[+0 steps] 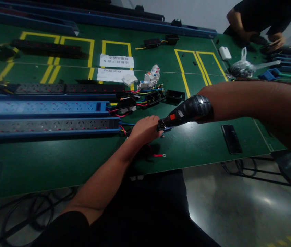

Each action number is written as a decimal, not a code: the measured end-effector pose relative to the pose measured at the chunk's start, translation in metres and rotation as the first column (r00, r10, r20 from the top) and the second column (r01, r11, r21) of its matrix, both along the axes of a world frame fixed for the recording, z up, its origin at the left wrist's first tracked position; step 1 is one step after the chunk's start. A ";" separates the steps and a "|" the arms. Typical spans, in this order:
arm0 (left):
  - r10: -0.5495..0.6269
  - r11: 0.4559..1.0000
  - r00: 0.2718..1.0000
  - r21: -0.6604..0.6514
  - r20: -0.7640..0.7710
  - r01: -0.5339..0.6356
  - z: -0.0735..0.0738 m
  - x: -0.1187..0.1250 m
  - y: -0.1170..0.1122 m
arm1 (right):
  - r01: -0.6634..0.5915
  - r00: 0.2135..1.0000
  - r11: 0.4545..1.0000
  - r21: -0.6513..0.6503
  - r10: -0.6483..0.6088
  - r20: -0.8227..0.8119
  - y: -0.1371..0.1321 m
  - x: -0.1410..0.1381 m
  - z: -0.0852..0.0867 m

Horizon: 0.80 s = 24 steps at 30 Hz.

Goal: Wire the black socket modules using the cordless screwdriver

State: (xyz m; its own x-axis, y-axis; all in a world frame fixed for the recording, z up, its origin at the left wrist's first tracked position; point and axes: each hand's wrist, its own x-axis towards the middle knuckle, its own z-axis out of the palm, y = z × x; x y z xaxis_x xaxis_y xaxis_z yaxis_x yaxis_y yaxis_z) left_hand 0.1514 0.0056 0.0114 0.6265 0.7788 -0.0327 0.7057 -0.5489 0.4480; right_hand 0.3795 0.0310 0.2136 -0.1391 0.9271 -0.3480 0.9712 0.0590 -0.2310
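Observation:
My right hand is wrapped round a black cordless screwdriver with an orange button; the tool hides most of the fingers. Its front end points down and left, right beside my left hand. That hand is closed low over the table, on a small part that its fingers cover. Red, yellow and blue wires run from the end of the nearest grey power strip towards my left hand. A red lead with a ring terminal lies just in front of it.
Behind my hands lie a blue-framed power strip, open black boxes with wires, and a pile of white breakers. Paper labels lie farther back. A phone rests at right. Another person's hands work at the far right.

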 end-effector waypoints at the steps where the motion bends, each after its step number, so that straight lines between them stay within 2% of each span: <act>1: 0.001 1.000 1.000 0.012 -0.015 -0.001 0.001 0.000 0.000 | -0.123 0.981 0.988 -0.092 0.135 0.139 0.000 -0.003 0.001; 3: 0.000 0.999 0.999 0.032 -0.037 0.002 0.002 0.000 -0.001 | -0.288 0.879 0.929 -0.233 0.353 0.320 0.001 -0.005 0.001; 4: 0.001 0.999 0.999 0.038 -0.043 0.000 0.002 0.000 -0.002 | -0.318 0.855 0.917 -0.241 0.387 0.345 0.002 -0.006 0.001; 8: 0.002 0.999 0.998 0.041 -0.062 0.000 0.003 0.000 -0.002 | -0.343 0.847 0.909 -0.237 0.409 0.341 0.006 -0.006 -0.001; 12: 0.002 0.999 0.998 0.037 -0.056 0.001 0.002 -0.001 -0.002 | -0.314 0.848 0.913 -0.259 0.392 0.356 0.007 -0.008 0.001; 18: 0.001 0.999 0.998 0.033 -0.058 0.001 0.001 -0.001 -0.001 | -0.357 0.859 0.905 -0.229 0.415 0.301 0.009 -0.003 -0.003; 24: -0.001 1.000 0.998 0.015 -0.060 0.002 -0.001 -0.001 0.000 | -0.306 0.838 0.915 -0.264 0.390 0.381 0.009 -0.008 -0.003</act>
State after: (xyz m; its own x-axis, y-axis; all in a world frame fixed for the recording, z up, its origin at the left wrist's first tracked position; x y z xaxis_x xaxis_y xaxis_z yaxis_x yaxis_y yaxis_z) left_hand 0.1506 0.0055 0.0107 0.6252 0.7782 -0.0589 0.7300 -0.5565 0.3968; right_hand 0.3717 0.0400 0.2105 -0.2429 0.7574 -0.6061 0.9002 0.4088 0.1500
